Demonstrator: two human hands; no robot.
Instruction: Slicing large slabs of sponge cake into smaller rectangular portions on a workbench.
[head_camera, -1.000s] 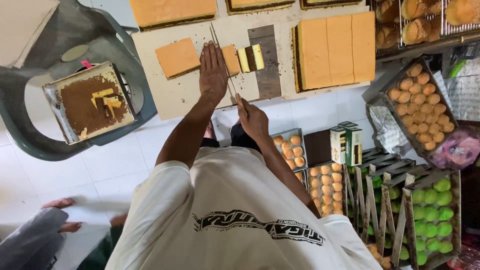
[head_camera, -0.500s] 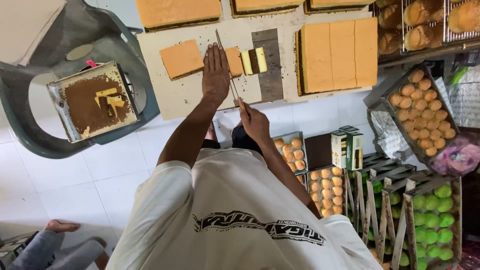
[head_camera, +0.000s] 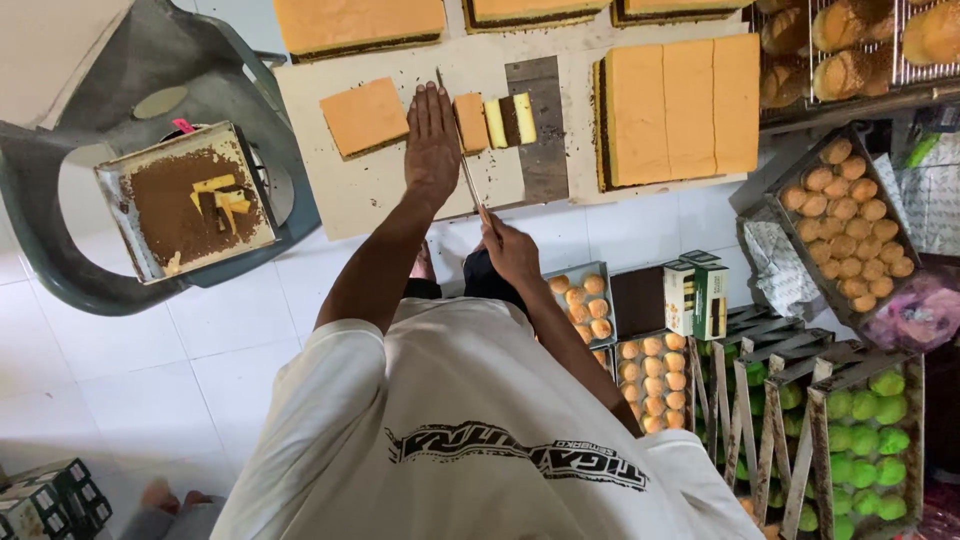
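Note:
My left hand (head_camera: 432, 140) lies flat, palm down, on the pale cutting board (head_camera: 400, 195), between an orange-topped square of cake (head_camera: 365, 117) and a small cut piece (head_camera: 470, 122). My right hand (head_camera: 510, 250) grips the handle of a long thin knife (head_camera: 462, 160). Its blade runs up along the right side of my left hand, against the small piece. Just right of it stand a few slices (head_camera: 512, 120) showing yellow and dark layers. A large orange slab of cake (head_camera: 680, 105), scored into strips, lies further right.
A tray of brown crumbs and cake trimmings (head_camera: 185, 200) rests on a grey plastic chair (head_camera: 70, 270) at the left. Trays of round golden buns (head_camera: 845, 220), green buns (head_camera: 880, 440) and small boxes (head_camera: 695, 295) crowd the floor at the right. More cake slabs (head_camera: 360, 22) sit at the top.
Both hands and the knife stay almost where they were. Another person's foot at the lower left has drawn back toward the bottom edge.

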